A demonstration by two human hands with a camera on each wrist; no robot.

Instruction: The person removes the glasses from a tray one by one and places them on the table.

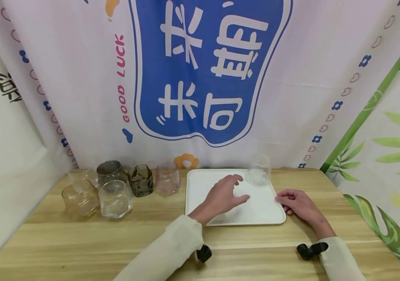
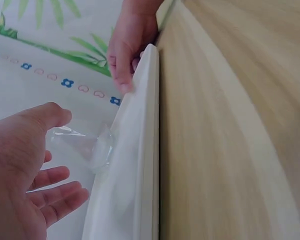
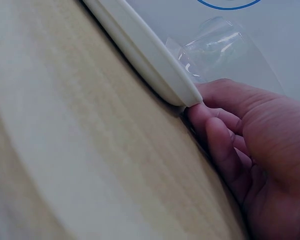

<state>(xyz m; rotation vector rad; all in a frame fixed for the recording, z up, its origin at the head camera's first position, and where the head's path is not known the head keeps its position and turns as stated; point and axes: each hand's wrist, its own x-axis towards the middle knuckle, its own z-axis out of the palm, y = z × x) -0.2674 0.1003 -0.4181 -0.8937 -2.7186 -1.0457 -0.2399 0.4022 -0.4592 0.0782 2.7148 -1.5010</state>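
Observation:
A white rectangular tray lies on the table, with a clear drinking glass standing at its far right corner. Over the tray hovers my left hand, thumb and fingers spread apart and holding nothing. In the left wrist view the glass shows beyond that hand, past its thumb and fingertips. My right hand pinches the tray's right edge, fingers curled at the rim. The right wrist view shows the fingertips right at the tray's corner, with the glass behind.
Left of the tray stand several glasses: a pinkish one, a dark faceted one, a smoky grey one, an amber one and clear ones. A printed curtain hangs behind the wooden table.

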